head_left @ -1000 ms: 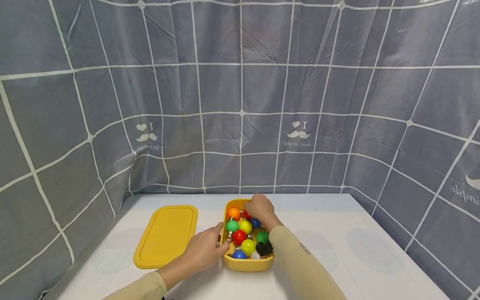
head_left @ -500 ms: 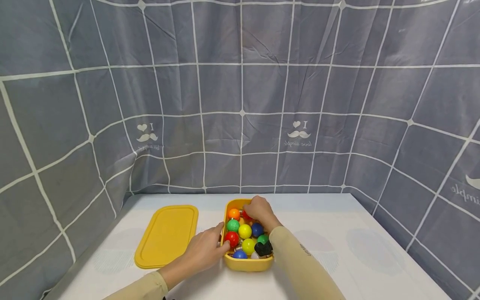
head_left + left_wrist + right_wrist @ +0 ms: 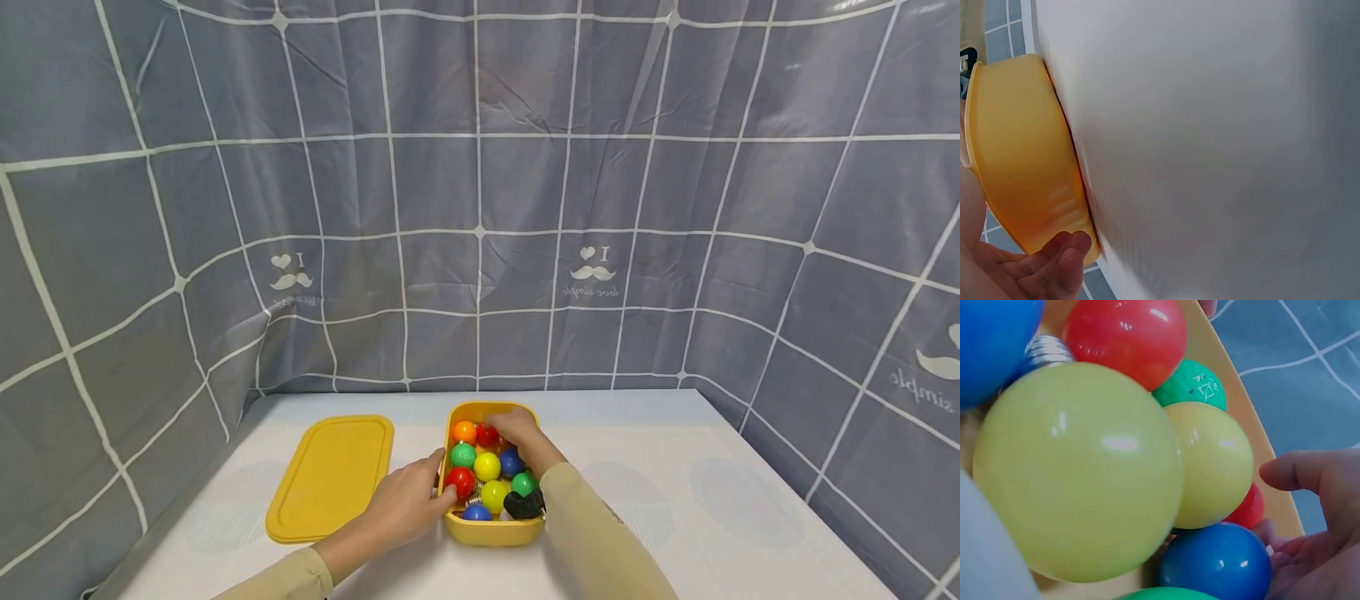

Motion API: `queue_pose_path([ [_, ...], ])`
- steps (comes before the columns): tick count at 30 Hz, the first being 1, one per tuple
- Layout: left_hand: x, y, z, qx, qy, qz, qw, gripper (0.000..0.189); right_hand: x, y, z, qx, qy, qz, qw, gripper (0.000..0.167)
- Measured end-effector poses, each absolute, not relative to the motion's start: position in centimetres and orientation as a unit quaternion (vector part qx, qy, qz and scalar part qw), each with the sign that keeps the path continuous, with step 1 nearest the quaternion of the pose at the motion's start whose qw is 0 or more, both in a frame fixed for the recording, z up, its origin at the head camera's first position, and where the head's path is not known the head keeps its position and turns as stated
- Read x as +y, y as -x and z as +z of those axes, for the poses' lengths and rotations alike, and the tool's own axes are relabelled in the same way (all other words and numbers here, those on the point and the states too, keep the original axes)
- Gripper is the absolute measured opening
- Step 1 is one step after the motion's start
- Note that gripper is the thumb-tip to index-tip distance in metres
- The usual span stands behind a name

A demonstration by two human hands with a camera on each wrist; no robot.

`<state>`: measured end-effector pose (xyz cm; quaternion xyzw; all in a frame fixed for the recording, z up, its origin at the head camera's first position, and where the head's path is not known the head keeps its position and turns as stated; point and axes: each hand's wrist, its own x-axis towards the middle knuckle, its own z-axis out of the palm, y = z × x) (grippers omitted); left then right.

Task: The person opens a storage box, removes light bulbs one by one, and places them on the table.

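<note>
Coloured light bulbs, among them a yellow bulb [image 3: 487, 467], an orange bulb [image 3: 465, 432] and a blue bulb [image 3: 1215, 561], lie in a deep yellow box [image 3: 495, 534]. My left hand [image 3: 408, 498] grips the box's left wall, thumb at the rim; in the left wrist view its fingers [image 3: 1072, 265] press the outside. My right hand [image 3: 520, 433] reaches into the far right part of the box, beside a red bulb [image 3: 487, 434]. In the right wrist view its thumb and fingers are spread apart near that bulb and the blue one; contact is unclear.
A flat yellow lid [image 3: 330, 479] lies on the white table [image 3: 645, 475] left of the box. A black object [image 3: 523, 505] shows by the right sleeve, over the box's near right corner. A grey checked curtain [image 3: 480, 183] surrounds the table's back and sides.
One red bulb has shifted left in the box, beside the left thumb. The right hand has drawn back slightly, exposing the far red bulb. The left hand keeps its hold.
</note>
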<state>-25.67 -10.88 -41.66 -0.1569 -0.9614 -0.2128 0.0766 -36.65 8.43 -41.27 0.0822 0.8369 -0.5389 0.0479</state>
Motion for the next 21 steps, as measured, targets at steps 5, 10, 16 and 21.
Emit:
queue_pose_path([
  [5, -10.8, 25.6, -41.5, -0.962, 0.154, -0.215, 0.071, 0.064, 8.7, 37.3, -41.9, 0.83, -0.098, -0.546, 0.052, 0.039],
  [10, -10.9, 25.5, -41.7, -0.961, 0.152, -0.217, 0.072, 0.064, 8.6, 37.6, -42.3, 0.831, -0.093, -0.546, 0.044, 0.038],
  [16, -10.9, 25.6, -41.8, -0.961, 0.154, -0.221, 0.069, 0.065, 8.7, 37.5, -42.3, 0.834, -0.084, -0.545, 0.038, 0.037],
  [21, -11.0, 25.7, -41.7, -0.96, 0.158, -0.221, 0.074, 0.064, 8.8, 37.4, -42.1, 0.837, -0.079, -0.539, 0.039, 0.041],
])
